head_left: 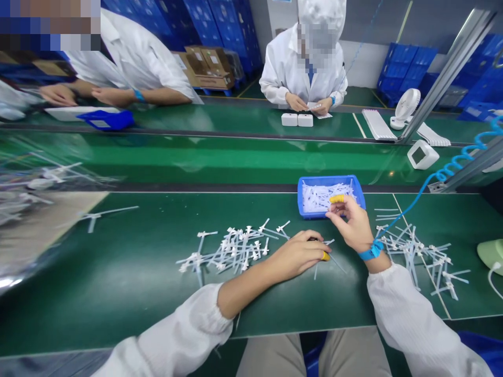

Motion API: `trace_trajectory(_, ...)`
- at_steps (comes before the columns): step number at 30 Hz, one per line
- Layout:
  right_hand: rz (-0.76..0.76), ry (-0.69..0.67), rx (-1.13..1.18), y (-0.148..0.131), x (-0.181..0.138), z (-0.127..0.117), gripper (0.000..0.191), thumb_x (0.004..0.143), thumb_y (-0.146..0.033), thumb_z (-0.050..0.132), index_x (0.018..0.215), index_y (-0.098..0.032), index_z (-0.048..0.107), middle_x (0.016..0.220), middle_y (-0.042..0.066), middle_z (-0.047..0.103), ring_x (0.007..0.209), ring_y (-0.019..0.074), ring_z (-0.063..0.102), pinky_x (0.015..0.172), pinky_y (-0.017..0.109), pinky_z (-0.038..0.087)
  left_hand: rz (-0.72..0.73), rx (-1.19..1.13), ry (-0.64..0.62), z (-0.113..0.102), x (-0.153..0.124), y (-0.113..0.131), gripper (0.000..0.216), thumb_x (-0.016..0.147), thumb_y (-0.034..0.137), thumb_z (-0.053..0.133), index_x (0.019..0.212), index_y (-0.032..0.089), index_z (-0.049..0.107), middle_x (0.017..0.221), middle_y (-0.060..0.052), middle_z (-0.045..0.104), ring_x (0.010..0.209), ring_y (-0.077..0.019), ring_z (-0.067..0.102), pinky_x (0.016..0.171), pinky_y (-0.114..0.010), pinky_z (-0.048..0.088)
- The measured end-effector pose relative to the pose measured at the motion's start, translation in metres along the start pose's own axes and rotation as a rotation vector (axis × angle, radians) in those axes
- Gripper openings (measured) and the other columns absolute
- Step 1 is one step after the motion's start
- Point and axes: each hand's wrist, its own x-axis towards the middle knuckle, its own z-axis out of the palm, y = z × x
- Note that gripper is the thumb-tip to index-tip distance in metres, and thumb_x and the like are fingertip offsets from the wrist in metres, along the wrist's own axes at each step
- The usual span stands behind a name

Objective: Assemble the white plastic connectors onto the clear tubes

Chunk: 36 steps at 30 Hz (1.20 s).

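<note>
My left hand [301, 253] rests low over the green bench, its fingers curled and a yellow finger cot on one fingertip. Thin translucent tubes [337, 263] stick out beside its fingertips; what lies within its grip is mostly hidden. At the near edge of a blue tray [301, 201], my right hand [351, 224] is raised, thumb and finger brought together, a yellow cot on the index finger. Anything in that pinch is too small to make out. Short white strips [320, 198] fill the tray. A blue wrist strap [371, 250] circles my right wrist.
Piles of white clips with thin tubes lie left [236, 248] and right [418, 248]. A blue coiled cord [444, 170] runs to my strap. Across the green conveyor [196, 162], two co-workers in white coats handle parts. A green round object [489, 254] stands far right.
</note>
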Motion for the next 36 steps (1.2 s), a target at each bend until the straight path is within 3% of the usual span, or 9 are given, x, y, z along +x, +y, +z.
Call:
trace_trajectory(2, -0.005, -0.06, 0.056, -0.001, 0.0, 0.0, 0.026, 0.096, -0.028, 0.076, 0.122, -0.025, 0.073, 0.096, 0.002, 0.074, 0.084, 0.0194, 0.071, 0.078, 0.033, 0.059, -0.017, -0.011, 0.019, 0.001, 0.001, 0.001, 0.026, 0.112, 0.024, 0.053, 0.125, 0.027, 0.075, 0.137, -0.006, 0.075, 0.129, -0.0254, 0.062, 0.112, -0.039, 0.049)
trace_trajectory(6, -0.043, -0.132, 0.04, -0.006, 0.0, -0.003, 0.008, 0.096, -0.031, 0.079, 0.101, -0.024, 0.08, 0.093, 0.004, 0.075, 0.086, 0.0207, 0.069, 0.08, 0.035, 0.057, -0.045, 0.008, 0.047, 0.001, 0.003, 0.002, 0.024, 0.111, 0.024, 0.057, 0.125, 0.026, 0.076, 0.139, -0.009, 0.073, 0.131, -0.027, 0.062, 0.114, -0.042, 0.049)
trace_trajectory(10, 0.007, -0.157, 0.063, -0.007, 0.001, -0.004, 0.015, 0.096, -0.038, 0.081, 0.094, -0.023, 0.08, 0.094, 0.006, 0.078, 0.088, 0.023, 0.071, 0.081, 0.038, 0.058, -0.041, -0.029, 0.024, 0.002, 0.004, 0.001, 0.026, 0.11, 0.021, 0.055, 0.124, 0.028, 0.076, 0.13, -0.006, 0.078, 0.13, -0.0278, 0.061, 0.113, -0.044, 0.049)
trace_trajectory(13, 0.029, -0.243, 0.09, -0.005, 0.002, -0.005, 0.018, 0.096, -0.04, 0.081, 0.091, -0.023, 0.081, 0.094, 0.006, 0.079, 0.091, 0.0232, 0.072, 0.086, 0.039, 0.059, -0.069, -0.06, 0.081, 0.001, 0.004, 0.003, 0.027, 0.109, 0.02, 0.054, 0.126, 0.028, 0.074, 0.131, -0.007, 0.076, 0.13, -0.0263, 0.061, 0.114, -0.043, 0.049)
trace_trajectory(19, 0.187, -0.47, 0.16, 0.005, 0.004, -0.018, 0.022, 0.094, -0.042, 0.083, 0.095, -0.02, 0.084, 0.095, 0.006, 0.082, 0.088, 0.0218, 0.076, 0.085, 0.035, 0.061, -0.324, 0.081, 0.169, -0.002, 0.007, 0.007, 0.019, 0.102, 0.018, 0.057, 0.119, 0.019, 0.064, 0.114, -0.011, 0.07, 0.106, -0.0287, 0.062, 0.095, -0.043, 0.05)
trace_trajectory(25, 0.221, -0.58, 0.018, 0.024, -0.009, -0.028, 0.024, 0.096, -0.041, 0.08, 0.103, -0.019, 0.085, 0.097, 0.006, 0.084, 0.086, 0.0203, 0.076, 0.082, 0.031, 0.059, -0.348, 0.063, 0.167, 0.0, 0.01, 0.004, 0.01, 0.101, 0.02, 0.065, 0.11, 0.021, 0.061, 0.109, -0.008, 0.071, 0.106, -0.0287, 0.062, 0.09, -0.04, 0.047)
trace_trajectory(28, 0.201, -0.581, -0.112, 0.026, -0.014, -0.029, 0.02, 0.099, -0.038, 0.077, 0.102, -0.02, 0.084, 0.092, 0.004, 0.083, 0.08, 0.019, 0.074, 0.076, 0.029, 0.056, -0.367, 0.027, 0.202, 0.002, 0.01, 0.002, 0.015, 0.098, 0.019, 0.07, 0.108, 0.021, 0.06, 0.108, -0.007, 0.071, 0.107, -0.0285, 0.063, 0.091, -0.039, 0.048)
trace_trajectory(36, -0.032, -0.653, -0.252, 0.018, -0.007, -0.025, 0.028, 0.107, -0.041, 0.068, 0.091, -0.021, 0.079, 0.086, 0.003, 0.073, 0.074, 0.0171, 0.065, 0.068, 0.028, 0.049, -0.402, -0.011, 0.208, 0.002, 0.01, 0.002, 0.018, 0.096, 0.019, 0.07, 0.11, 0.022, 0.059, 0.11, -0.007, 0.071, 0.108, -0.0286, 0.064, 0.093, -0.04, 0.05)
